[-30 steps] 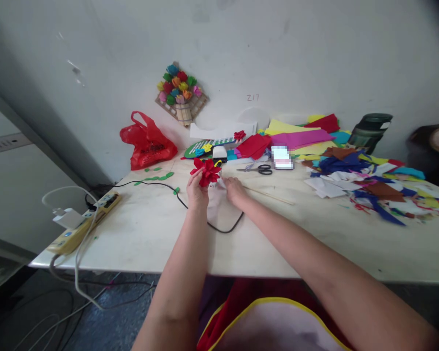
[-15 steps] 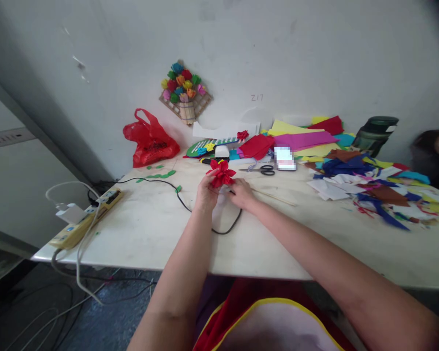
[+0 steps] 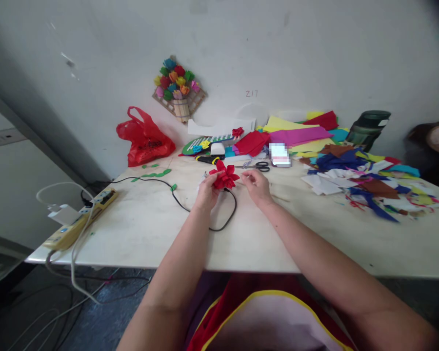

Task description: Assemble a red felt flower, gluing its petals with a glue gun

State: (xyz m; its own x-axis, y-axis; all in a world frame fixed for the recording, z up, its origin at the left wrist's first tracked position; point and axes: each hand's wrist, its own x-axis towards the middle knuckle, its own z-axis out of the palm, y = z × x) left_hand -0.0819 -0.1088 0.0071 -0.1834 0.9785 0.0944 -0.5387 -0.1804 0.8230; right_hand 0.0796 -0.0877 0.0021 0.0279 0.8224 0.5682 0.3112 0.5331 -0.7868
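My left hand is closed on a red flower with pointed petals, held above the table in front of me. My right hand is just right of the flower, apart from its petals. Its thumb and forefinger are pinched together; whatever is between them is too small to make out. Below the flower a black cord loops on the tabletop, its upper end meeting the flower's lower edge. Scissors with black handles lie behind my right hand, and a thin stick shows beside it.
Colored paper sheets, a phone and a dark bottle stand at the back. Paper scraps cover the right side. A red bag, green leaf-shaped pieces and a power strip are on the left.
My right hand has drawn away from the flower to the right, its fingers now pinched. My left hand still holds the flower, now turned slightly. The view has shifted a little.
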